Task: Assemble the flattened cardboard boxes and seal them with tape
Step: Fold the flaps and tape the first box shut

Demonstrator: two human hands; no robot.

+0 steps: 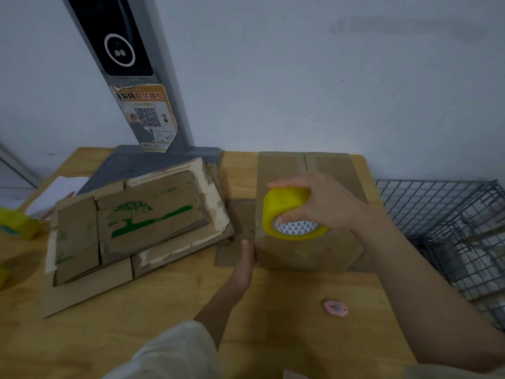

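Nearest me, a pink cutter lies on the surface. My left hand presses flat, fingers straight, against the box side. My right hand grips the tape (yellow roll) atop it. Flat boxes lie left.

packing station — flattened cartons, kiosk

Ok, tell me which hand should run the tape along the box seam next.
Right. The right hand already grips the yellow tape roll on top of the box. The left hand lies flat against the box's side, probably best kept steadying it.
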